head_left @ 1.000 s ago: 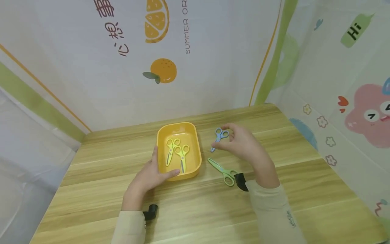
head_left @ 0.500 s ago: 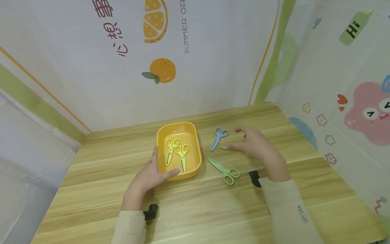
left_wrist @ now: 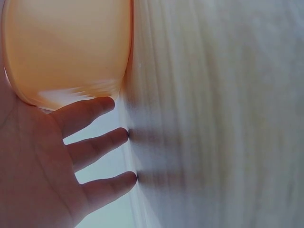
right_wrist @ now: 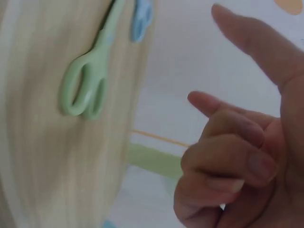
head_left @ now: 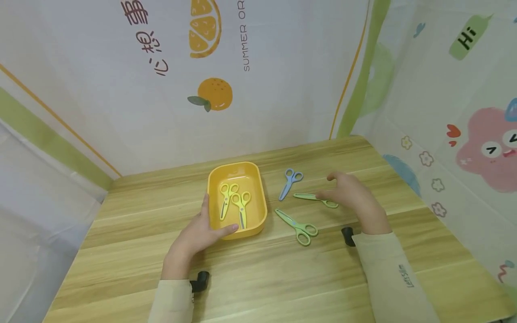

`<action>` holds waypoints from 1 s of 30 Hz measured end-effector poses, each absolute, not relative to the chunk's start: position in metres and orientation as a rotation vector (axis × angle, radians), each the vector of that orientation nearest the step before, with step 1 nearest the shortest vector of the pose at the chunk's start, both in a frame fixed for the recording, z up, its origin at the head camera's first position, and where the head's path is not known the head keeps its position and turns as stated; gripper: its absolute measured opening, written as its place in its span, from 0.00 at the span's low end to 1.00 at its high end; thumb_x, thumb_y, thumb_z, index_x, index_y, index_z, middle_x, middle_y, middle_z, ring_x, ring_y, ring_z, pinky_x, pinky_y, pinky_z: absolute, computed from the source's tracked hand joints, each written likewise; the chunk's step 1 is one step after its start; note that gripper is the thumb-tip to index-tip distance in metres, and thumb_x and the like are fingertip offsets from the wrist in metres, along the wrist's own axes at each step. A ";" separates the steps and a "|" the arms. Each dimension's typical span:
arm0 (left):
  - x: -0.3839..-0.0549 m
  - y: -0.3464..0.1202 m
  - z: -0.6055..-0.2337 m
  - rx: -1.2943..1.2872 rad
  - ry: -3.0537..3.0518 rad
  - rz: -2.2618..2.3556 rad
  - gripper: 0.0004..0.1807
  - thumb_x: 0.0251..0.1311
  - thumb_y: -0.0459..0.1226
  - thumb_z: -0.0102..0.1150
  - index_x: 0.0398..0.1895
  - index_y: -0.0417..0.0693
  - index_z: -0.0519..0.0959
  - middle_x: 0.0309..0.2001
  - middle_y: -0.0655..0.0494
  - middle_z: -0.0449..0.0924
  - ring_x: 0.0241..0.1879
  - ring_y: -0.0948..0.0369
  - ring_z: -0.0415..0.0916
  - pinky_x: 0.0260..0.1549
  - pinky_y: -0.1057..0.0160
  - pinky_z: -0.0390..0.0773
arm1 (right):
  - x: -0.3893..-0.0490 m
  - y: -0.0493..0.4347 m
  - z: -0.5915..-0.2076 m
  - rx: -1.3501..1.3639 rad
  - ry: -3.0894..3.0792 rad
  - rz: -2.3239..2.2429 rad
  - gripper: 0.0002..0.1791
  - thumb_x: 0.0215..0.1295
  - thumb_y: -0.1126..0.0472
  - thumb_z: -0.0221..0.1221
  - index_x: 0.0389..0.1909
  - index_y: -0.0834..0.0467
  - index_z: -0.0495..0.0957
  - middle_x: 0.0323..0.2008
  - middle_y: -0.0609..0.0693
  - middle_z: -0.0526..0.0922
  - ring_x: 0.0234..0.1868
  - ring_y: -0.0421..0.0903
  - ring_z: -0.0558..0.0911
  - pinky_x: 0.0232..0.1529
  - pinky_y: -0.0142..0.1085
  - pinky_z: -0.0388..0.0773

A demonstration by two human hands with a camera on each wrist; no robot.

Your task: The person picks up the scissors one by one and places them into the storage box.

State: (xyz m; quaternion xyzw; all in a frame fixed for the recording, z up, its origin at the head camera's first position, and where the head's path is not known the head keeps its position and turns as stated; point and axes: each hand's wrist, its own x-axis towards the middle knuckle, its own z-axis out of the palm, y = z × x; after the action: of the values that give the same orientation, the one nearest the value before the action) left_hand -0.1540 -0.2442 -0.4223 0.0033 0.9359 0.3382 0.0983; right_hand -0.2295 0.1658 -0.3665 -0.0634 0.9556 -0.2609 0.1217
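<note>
My left hand [head_left: 194, 234] rests against the near left corner of a yellow tray [head_left: 264, 211], thumb over the front rim. In the left wrist view its fingers [left_wrist: 99, 149] are straight and spread beside the tray's wall. Two pairs of yellow scissors [head_left: 241, 208] lie inside the tray. My right hand [head_left: 351, 194] hovers at the right, thumb and index finger extended, holding nothing; the right wrist view shows the other fingers [right_wrist: 223, 152] curled in. It partly covers a pair of green scissors [head_left: 305, 196], the nearest thing to it.
Blue scissors [head_left: 286, 187] lie right of the tray, and another green pair [head_left: 297, 225] lies nearer the front. All rest on a wood-grain table [head_left: 258, 282]. Printed cloth [head_left: 282, 98] hangs behind the table and along its sides.
My right hand has let go of the blue scissors, left lying on the table, and has moved right to the farther green pair. The left hand stays at the tray.
</note>
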 end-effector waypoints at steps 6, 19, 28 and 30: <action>-0.153 -0.243 -0.422 0.005 2.765 1.003 0.79 0.54 0.74 0.68 0.86 0.55 0.21 0.82 0.31 0.57 0.76 0.37 0.68 0.70 0.34 0.71 | -0.237 0.173 -0.378 -0.087 2.806 -0.620 0.46 0.67 0.39 0.67 0.74 0.67 0.68 0.70 0.70 0.77 0.65 0.69 0.80 0.60 0.66 0.77; -0.153 -0.244 -0.422 -0.005 2.757 0.995 0.80 0.54 0.74 0.67 0.86 0.51 0.20 0.84 0.31 0.52 0.79 0.36 0.64 0.72 0.33 0.69 | -0.250 0.177 -0.404 -0.047 2.739 -0.572 0.48 0.64 0.42 0.69 0.73 0.71 0.67 0.72 0.72 0.73 0.69 0.72 0.76 0.67 0.67 0.73; -0.155 -0.245 -0.425 0.006 2.763 1.010 0.80 0.53 0.75 0.68 0.87 0.54 0.21 0.84 0.34 0.53 0.78 0.38 0.65 0.73 0.34 0.69 | -0.250 0.175 -0.409 -0.027 2.710 -0.578 0.48 0.65 0.45 0.71 0.76 0.70 0.65 0.74 0.75 0.69 0.72 0.75 0.71 0.68 0.71 0.69; -0.155 -0.245 -0.425 0.005 2.763 1.009 0.80 0.53 0.74 0.68 0.87 0.53 0.21 0.84 0.33 0.54 0.78 0.38 0.65 0.72 0.34 0.69 | -0.249 0.174 -0.409 -0.029 2.709 -0.577 0.48 0.65 0.46 0.71 0.76 0.70 0.65 0.74 0.74 0.69 0.72 0.75 0.71 0.69 0.71 0.69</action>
State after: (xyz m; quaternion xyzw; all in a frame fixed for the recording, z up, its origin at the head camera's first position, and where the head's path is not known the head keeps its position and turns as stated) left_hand -0.1555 -0.2453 -0.4250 0.0017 0.9346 0.3414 0.0998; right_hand -0.2495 0.1741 -0.4093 -0.0102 0.9611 -0.2049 0.1848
